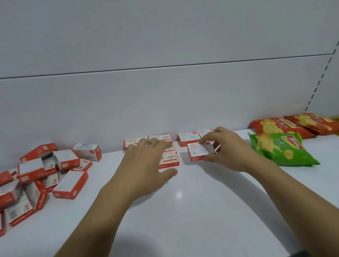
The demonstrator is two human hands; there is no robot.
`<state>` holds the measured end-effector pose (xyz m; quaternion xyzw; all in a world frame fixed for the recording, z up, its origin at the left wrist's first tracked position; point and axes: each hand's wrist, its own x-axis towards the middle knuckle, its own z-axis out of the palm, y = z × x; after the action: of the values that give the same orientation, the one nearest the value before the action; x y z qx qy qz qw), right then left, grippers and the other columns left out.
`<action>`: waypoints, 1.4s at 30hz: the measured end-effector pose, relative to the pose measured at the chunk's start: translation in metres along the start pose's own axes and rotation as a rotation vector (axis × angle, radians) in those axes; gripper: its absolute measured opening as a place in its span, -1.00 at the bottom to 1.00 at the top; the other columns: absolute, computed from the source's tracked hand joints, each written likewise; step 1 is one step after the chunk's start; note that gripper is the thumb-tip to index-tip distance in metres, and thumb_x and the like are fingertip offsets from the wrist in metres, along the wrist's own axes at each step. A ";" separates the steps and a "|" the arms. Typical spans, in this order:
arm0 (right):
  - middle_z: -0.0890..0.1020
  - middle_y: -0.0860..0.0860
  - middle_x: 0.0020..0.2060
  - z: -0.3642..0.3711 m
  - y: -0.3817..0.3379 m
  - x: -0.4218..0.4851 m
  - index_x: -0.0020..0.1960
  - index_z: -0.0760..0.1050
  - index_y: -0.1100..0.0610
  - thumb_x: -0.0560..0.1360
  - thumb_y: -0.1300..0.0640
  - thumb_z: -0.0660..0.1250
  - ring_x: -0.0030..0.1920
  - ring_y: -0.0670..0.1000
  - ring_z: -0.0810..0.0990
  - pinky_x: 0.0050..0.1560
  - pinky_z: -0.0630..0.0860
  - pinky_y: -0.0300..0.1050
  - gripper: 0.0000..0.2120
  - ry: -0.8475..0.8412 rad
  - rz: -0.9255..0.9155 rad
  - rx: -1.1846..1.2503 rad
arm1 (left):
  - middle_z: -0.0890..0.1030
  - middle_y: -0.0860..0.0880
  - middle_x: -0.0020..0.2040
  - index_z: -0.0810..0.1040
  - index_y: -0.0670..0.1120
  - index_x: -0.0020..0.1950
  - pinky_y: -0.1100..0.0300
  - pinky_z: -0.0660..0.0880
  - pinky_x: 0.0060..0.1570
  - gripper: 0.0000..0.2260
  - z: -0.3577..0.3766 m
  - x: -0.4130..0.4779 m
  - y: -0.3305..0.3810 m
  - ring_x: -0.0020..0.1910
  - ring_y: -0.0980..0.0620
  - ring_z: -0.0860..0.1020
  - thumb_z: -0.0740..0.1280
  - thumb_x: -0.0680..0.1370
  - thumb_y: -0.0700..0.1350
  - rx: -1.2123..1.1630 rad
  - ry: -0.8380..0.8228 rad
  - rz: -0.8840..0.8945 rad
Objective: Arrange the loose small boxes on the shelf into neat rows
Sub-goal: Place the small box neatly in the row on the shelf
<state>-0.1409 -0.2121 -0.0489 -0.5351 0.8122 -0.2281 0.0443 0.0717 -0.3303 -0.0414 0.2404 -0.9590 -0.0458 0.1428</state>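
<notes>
A loose heap of small red-and-white boxes (31,179) lies on the white shelf (186,222) at the left. Near the back wall in the middle, several boxes (168,160) lie flat in short rows. My left hand (145,165) rests flat over this group with its fingers spread, hiding part of it. To the right, two boxes (187,138) sit against the wall. In front of them my right hand (228,148) pinches one white-topped box (199,151) between thumb and fingers, low on the shelf.
A green chip bag (282,148) lies just right of my right hand. Two red chip bags (296,125) lie behind it near the wall. The shelf's back panel rises straight behind the boxes. A slotted upright runs up the far right.
</notes>
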 end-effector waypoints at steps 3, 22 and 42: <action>0.45 -0.08 0.01 0.006 0.012 0.016 0.12 0.56 -0.05 0.36 -0.02 0.51 -0.08 -0.02 0.53 0.02 0.49 -0.14 -0.64 -0.017 -0.012 -0.003 | 0.37 0.08 0.39 0.25 0.15 0.42 0.08 0.20 0.29 -0.46 0.004 0.016 0.005 0.33 0.02 0.28 0.29 0.48 0.22 -0.014 -0.012 -0.031; 0.47 -0.12 0.29 0.035 0.032 0.038 0.26 0.53 -0.01 0.50 -0.02 0.33 0.24 -0.04 0.46 0.11 0.39 -0.17 -0.66 0.059 -0.150 -0.097 | 0.56 -0.03 0.24 0.45 0.00 0.33 -0.05 0.40 0.17 -0.53 0.033 0.017 0.013 0.20 -0.11 0.49 0.26 0.47 0.15 0.097 0.081 -0.114; 0.57 -0.04 0.19 0.033 0.022 0.038 0.21 0.54 0.06 0.47 0.06 0.32 0.16 0.03 0.51 0.07 0.41 -0.15 -0.68 0.043 -0.091 -0.114 | 0.50 -0.04 0.32 0.40 0.03 0.39 -0.11 0.31 0.30 -0.49 0.045 0.015 0.016 0.31 -0.11 0.41 0.22 0.48 0.18 0.010 -0.009 -0.160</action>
<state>-0.1654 -0.2497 -0.0813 -0.5683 0.7994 -0.1947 -0.0144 0.0388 -0.3226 -0.0778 0.3168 -0.9376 -0.0531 0.1332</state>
